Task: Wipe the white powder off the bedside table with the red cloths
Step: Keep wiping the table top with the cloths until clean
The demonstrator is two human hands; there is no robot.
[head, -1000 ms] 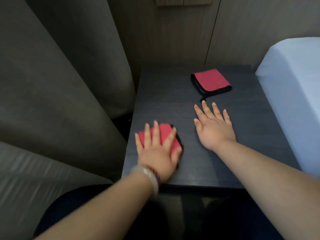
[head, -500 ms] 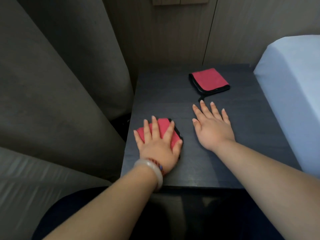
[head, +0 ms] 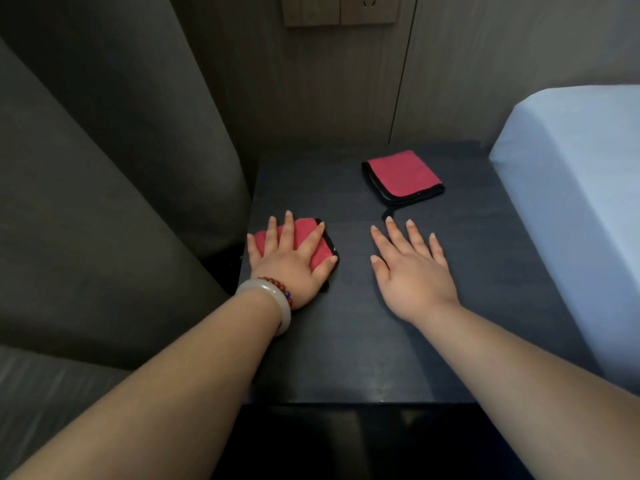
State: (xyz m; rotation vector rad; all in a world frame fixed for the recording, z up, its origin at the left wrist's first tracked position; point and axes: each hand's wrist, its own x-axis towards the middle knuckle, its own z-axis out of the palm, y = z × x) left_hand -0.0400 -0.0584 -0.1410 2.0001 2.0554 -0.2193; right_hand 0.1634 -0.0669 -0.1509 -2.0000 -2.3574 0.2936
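On the dark counter [head: 363,341] between the grey curtain [head: 104,202] and the bed [head: 581,202], there are two red cloths with black edging. The near cloth [head: 304,237] sits close to the counter's left edge, and the left hand [head: 291,265] is lying flat on top of it, fingers [head: 286,230] spread wide and pressing down, so it's pinned under the palm rather than pinched or gripped. The wrist has a pale bangle [head: 273,299] and a string of reddish beads [head: 280,289] on it.

The right hand [head: 412,271] is flat too, palm down on the bare counter just right of the middle, fingers [head: 415,233] stretched out and slightly fanned, holding nothing at all. Its fingertips point toward the far cloth [head: 403,176], which is folded into a neat square near the back of the counter, close to the hand but not touching it. A small black loop from that cloth trails toward the fingertips.

Honestly I can't make out any white powder on the surface, the wood just looks dark and a bit shiny near the front edge. There's a wall socket panel [head: 341,10] up on the wood panelling behind.
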